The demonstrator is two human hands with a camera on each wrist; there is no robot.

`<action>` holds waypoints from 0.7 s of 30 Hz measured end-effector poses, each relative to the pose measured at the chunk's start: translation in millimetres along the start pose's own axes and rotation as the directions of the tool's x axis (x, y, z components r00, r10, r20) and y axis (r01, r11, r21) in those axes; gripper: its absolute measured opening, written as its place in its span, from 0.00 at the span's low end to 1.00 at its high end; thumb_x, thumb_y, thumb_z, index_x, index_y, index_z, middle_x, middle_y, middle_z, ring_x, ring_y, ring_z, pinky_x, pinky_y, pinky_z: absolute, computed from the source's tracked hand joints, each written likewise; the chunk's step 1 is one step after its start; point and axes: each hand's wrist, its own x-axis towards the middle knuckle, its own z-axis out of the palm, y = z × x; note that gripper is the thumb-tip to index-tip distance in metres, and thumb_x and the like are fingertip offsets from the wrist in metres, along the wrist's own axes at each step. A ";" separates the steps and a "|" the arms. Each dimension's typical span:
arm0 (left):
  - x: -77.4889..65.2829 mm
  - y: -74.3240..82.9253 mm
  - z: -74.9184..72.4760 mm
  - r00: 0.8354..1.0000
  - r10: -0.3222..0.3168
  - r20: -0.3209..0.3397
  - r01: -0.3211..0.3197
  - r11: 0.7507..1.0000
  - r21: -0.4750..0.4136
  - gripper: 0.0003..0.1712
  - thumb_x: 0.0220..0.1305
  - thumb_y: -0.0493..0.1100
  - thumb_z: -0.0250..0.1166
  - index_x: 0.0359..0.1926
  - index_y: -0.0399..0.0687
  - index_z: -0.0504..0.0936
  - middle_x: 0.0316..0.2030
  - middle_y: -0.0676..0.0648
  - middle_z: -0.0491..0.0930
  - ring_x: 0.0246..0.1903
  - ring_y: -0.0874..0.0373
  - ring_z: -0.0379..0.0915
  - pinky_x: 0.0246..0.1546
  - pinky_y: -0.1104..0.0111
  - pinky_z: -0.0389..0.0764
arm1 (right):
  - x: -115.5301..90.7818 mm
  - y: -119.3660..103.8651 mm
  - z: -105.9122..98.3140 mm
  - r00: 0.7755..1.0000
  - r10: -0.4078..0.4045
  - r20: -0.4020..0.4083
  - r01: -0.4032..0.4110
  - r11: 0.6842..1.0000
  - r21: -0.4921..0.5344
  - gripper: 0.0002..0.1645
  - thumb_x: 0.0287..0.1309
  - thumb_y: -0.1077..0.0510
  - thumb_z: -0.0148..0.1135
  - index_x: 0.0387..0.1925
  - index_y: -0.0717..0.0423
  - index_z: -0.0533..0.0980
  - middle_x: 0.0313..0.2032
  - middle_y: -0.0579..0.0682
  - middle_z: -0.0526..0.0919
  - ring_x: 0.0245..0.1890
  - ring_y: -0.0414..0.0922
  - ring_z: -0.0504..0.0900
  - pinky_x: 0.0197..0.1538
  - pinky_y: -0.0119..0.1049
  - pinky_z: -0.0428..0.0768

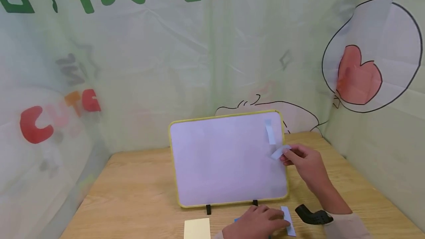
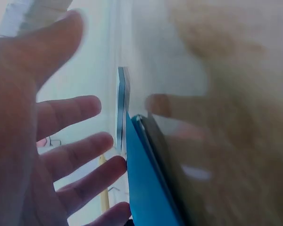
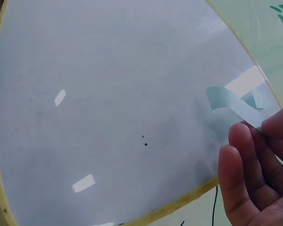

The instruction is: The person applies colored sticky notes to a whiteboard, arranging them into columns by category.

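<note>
My right hand (image 1: pixel 307 163) pinches one end of a pale blue paper strip (image 1: pixel 278 153) between thumb and fingers. Its free end curls in front of the right side of a yellow-framed whiteboard (image 1: pixel 225 161). Just above, a similar strip (image 1: pixel 270 132) lies upright on the board's surface. In the right wrist view the held strip (image 3: pixel 243 108) bends away from the fingertips. My left hand (image 1: pixel 259 222) is low over the table, fingers spread and relaxed in the left wrist view. Beside its fingers is a pale blue strip pad (image 1: pixel 288 221); a blue flat object (image 2: pixel 148 183) lies partly under the hand.
The whiteboard leans back on black feet (image 1: pixel 208 209) on the wooden table (image 1: pixel 132 187). A pale yellow note pad (image 1: pixel 197 228) lies at the front, left of the left hand. A black curved piece (image 1: pixel 312 215) sits at the right wrist. Printed curtains (image 1: pixel 149 65) enclose the table.
</note>
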 end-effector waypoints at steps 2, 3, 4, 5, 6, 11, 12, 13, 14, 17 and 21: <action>0.4 -0.8 -1.4 0.999 0.016 -0.034 -0.017 1.000 -0.026 0.27 0.72 0.63 0.56 0.68 0.66 0.73 0.65 0.64 0.70 0.57 0.71 0.67 0.46 0.81 0.67 | 2.7 -0.1 1.4 1.000 -0.022 -0.013 0.022 1.000 0.001 0.20 0.71 0.54 0.60 0.47 0.71 0.78 0.34 0.55 0.85 0.33 0.43 0.85 0.38 0.32 0.84; 0.7 -1.1 -1.5 0.998 0.026 -0.062 -0.029 0.999 -0.043 0.25 0.73 0.62 0.57 0.66 0.65 0.76 0.63 0.63 0.72 0.56 0.72 0.68 0.45 0.83 0.67 | 3.6 -0.4 2.1 0.999 -0.032 -0.021 0.032 0.999 -0.004 0.19 0.70 0.55 0.61 0.46 0.71 0.78 0.34 0.55 0.85 0.33 0.43 0.85 0.38 0.32 0.84; 1.2 -1.0 -1.6 0.995 0.038 -0.094 -0.043 0.997 -0.061 0.23 0.73 0.60 0.57 0.64 0.63 0.78 0.60 0.63 0.75 0.54 0.74 0.69 0.44 0.84 0.67 | 4.1 -0.9 2.8 0.999 -0.043 -0.029 0.043 0.999 -0.009 0.19 0.70 0.55 0.61 0.46 0.71 0.78 0.34 0.55 0.85 0.32 0.43 0.85 0.38 0.32 0.84; 1.7 -1.0 -1.3 0.991 0.047 -0.124 -0.057 0.996 -0.074 0.21 0.74 0.59 0.56 0.62 0.62 0.80 0.57 0.64 0.77 0.52 0.76 0.70 0.44 0.86 0.67 | 4.4 -1.6 3.4 0.998 -0.053 -0.039 0.053 0.999 -0.014 0.18 0.70 0.56 0.62 0.46 0.71 0.78 0.34 0.55 0.85 0.32 0.42 0.85 0.37 0.32 0.84; 2.2 -0.9 -1.0 0.987 0.056 -0.149 -0.070 0.993 -0.090 0.20 0.75 0.58 0.56 0.60 0.61 0.82 0.55 0.64 0.79 0.50 0.77 0.70 0.44 0.87 0.67 | 4.5 -2.3 3.9 0.997 -0.064 -0.051 0.063 0.998 -0.021 0.17 0.69 0.56 0.62 0.45 0.70 0.79 0.34 0.54 0.85 0.31 0.42 0.85 0.37 0.32 0.84; 5.5 -1.4 -1.5 0.973 0.083 -0.213 -0.117 0.982 -0.152 0.17 0.76 0.55 0.55 0.54 0.58 0.85 0.47 0.65 0.82 0.45 0.84 0.70 0.43 0.88 0.68 | 1.6 -7.4 4.7 0.988 -0.111 -0.105 0.108 0.994 -0.033 0.14 0.67 0.61 0.63 0.46 0.70 0.80 0.33 0.51 0.86 0.30 0.39 0.85 0.36 0.30 0.83; 5.7 -1.8 -2.0 0.972 0.087 -0.220 -0.124 0.979 -0.160 0.16 0.76 0.54 0.55 0.54 0.58 0.85 0.47 0.65 0.82 0.44 0.85 0.69 0.43 0.88 0.68 | 1.1 -8.5 5.1 0.986 -0.122 -0.111 0.119 0.992 -0.032 0.13 0.67 0.62 0.63 0.46 0.70 0.80 0.34 0.50 0.86 0.30 0.39 0.86 0.36 0.30 0.83; 5.6 -2.3 -2.4 0.970 0.091 -0.225 -0.130 0.978 -0.166 0.16 0.76 0.54 0.55 0.53 0.58 0.85 0.46 0.65 0.82 0.44 0.86 0.69 0.43 0.88 0.68 | 0.7 -9.5 5.5 0.984 -0.132 -0.117 0.130 0.991 -0.028 0.12 0.67 0.63 0.63 0.46 0.70 0.80 0.34 0.50 0.86 0.31 0.38 0.86 0.36 0.29 0.83; 5.3 -2.8 -3.0 0.968 0.094 -0.232 -0.135 0.977 -0.168 0.16 0.76 0.53 0.55 0.52 0.58 0.86 0.45 0.65 0.82 0.43 0.86 0.69 0.43 0.89 0.68 | 0.6 -10.3 6.1 0.982 -0.146 -0.122 0.144 0.989 -0.030 0.12 0.67 0.64 0.63 0.46 0.70 0.81 0.35 0.50 0.86 0.31 0.38 0.86 0.36 0.28 0.83; 3.5 -4.0 -4.7 0.957 0.110 -0.267 -0.153 0.977 -0.148 0.15 0.77 0.52 0.55 0.51 0.57 0.86 0.44 0.65 0.82 0.43 0.86 0.68 0.44 0.89 0.67 | 0.1 -11.8 8.1 0.974 -0.186 -0.133 0.180 0.982 -0.052 0.10 0.66 0.65 0.62 0.45 0.69 0.81 0.36 0.51 0.86 0.32 0.38 0.86 0.37 0.27 0.82; 1.1 -5.4 -7.5 0.938 0.105 -0.331 -0.143 0.985 -0.092 0.13 0.76 0.51 0.57 0.49 0.57 0.87 0.42 0.65 0.83 0.43 0.85 0.70 0.44 0.89 0.67 | 0.2 -8.8 10.4 0.962 -0.229 -0.146 0.216 0.971 -0.099 0.08 0.65 0.67 0.63 0.44 0.66 0.82 0.36 0.54 0.86 0.32 0.37 0.85 0.38 0.25 0.81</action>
